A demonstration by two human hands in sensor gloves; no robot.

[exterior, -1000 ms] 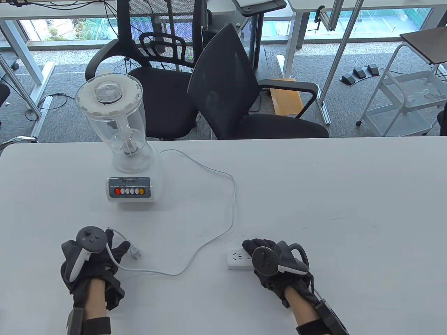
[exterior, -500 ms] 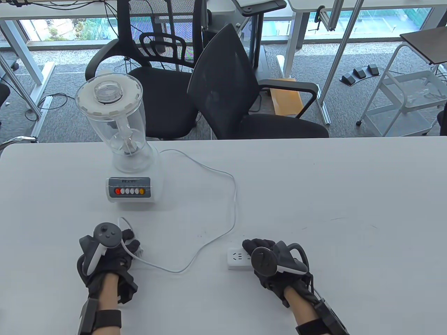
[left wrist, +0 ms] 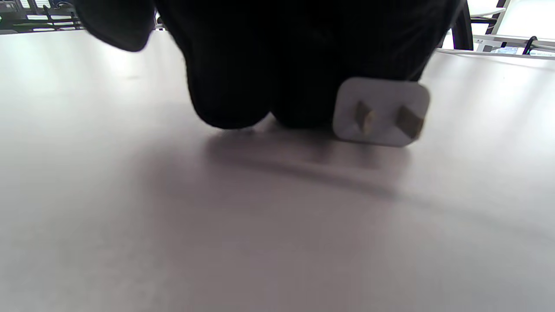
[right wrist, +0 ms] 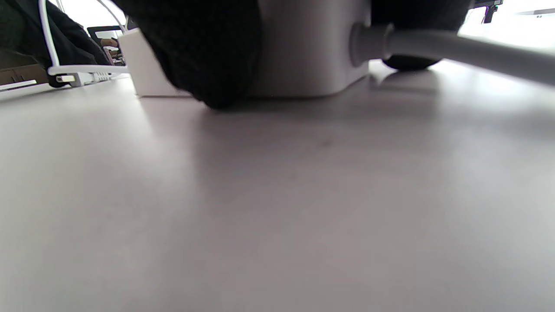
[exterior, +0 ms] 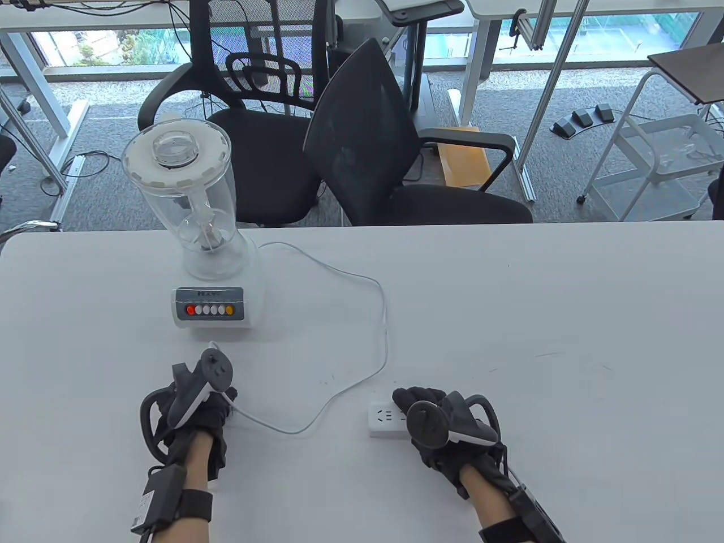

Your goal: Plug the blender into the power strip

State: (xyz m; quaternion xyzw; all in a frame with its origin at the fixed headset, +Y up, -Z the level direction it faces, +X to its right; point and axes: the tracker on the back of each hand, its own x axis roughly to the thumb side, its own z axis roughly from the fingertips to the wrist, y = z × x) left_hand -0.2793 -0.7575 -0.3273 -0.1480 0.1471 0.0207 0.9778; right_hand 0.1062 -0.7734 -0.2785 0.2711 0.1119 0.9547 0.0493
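Observation:
The white blender [exterior: 212, 271] with a clear jar stands at the table's back left. Its white cord [exterior: 383, 322] loops across the table to my left hand [exterior: 212, 404]. That hand grips the white two-pin plug, which is hidden in the table view. In the left wrist view the plug [left wrist: 381, 112] sits just above the table with its prongs facing the camera. The white power strip [exterior: 384, 419] lies right of the left hand. My right hand [exterior: 432, 421] grips its right end. In the right wrist view the fingers [right wrist: 204, 52] flank the strip's body [right wrist: 303, 47].
The strip's own grey cable [right wrist: 455, 47] runs off to the right under my right hand. Two black office chairs [exterior: 396, 164] stand behind the table's far edge. The white table [exterior: 565, 317] stretches out to the right.
My left hand has moved right and slightly forward with the plug, toward the power strip, dragging the cord loop with it. The right hand and the strip have stayed still.

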